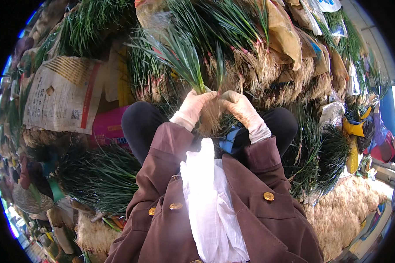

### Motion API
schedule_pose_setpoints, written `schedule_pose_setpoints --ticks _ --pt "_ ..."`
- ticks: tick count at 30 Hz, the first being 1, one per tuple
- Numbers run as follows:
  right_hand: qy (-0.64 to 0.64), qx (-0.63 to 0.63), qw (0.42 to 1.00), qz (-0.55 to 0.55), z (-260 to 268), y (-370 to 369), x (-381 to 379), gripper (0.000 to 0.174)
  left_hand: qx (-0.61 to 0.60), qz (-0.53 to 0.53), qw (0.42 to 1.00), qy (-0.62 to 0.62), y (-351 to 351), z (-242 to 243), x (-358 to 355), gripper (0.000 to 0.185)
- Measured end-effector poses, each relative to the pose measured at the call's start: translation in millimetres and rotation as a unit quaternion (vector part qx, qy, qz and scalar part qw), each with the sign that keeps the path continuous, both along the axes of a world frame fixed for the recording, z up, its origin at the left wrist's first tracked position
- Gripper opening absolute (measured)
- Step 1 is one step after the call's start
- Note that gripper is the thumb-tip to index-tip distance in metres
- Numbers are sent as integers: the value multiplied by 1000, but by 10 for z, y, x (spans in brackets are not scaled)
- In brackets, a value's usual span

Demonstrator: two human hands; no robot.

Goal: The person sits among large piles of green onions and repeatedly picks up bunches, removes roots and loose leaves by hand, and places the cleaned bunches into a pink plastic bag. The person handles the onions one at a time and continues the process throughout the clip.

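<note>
In my gloved left hand [195, 107] is a bunch of narrow-leaved green seedlings [189, 62], gripped at the stem bases. Its leaves fan up and to the left, and pale bare roots [210, 116] hang down between my hands. My gloved right hand [238, 107] pinches a thinner seedling [220, 70] at its reddish base, close beside the bunch. The fingertips of both hands almost meet, and some of them are hidden. Just beyond my hands lies a heap of similar seedlings [240, 26], with reddish stem bases and long tan roots [263, 67].
A printed woven sack [64, 92] and a magenta bag [110, 126] lie to the left. Leafy bundles [102, 174] flank my knees on both sides. Brown wrapping [284, 31] covers part of the far heap. A root mass [342, 213] spreads at lower right. Another person's yellow-sleeved arm [354, 128] shows at right.
</note>
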State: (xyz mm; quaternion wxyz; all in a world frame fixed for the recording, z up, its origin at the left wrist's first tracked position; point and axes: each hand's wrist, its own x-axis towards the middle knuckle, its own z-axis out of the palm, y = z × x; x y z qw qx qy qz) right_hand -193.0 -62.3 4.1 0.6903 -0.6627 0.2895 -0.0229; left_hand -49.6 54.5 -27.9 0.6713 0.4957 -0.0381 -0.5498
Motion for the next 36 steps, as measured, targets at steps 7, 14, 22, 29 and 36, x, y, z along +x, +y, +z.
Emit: schedule_pose_setpoints --ticks 7,14,22,29,36 --pt "-35 -111 969 -219 -155 -304 66 25 30 -23 999 -1 27 93 38 16" --pt "60 -221 972 50 -204 -124 356 32 -16 -12 1000 3 131 47 -29 22" --pt "244 -508 824 58 -448 -466 229 19 -46 27 996 74 499 224 141 15" --pt "375 -320 863 114 -956 -616 379 36 -134 51 990 -6 784 592 260 14" --pt "148 -114 982 -19 -1366 -183 496 36 17 44 995 -91 814 506 299 24"
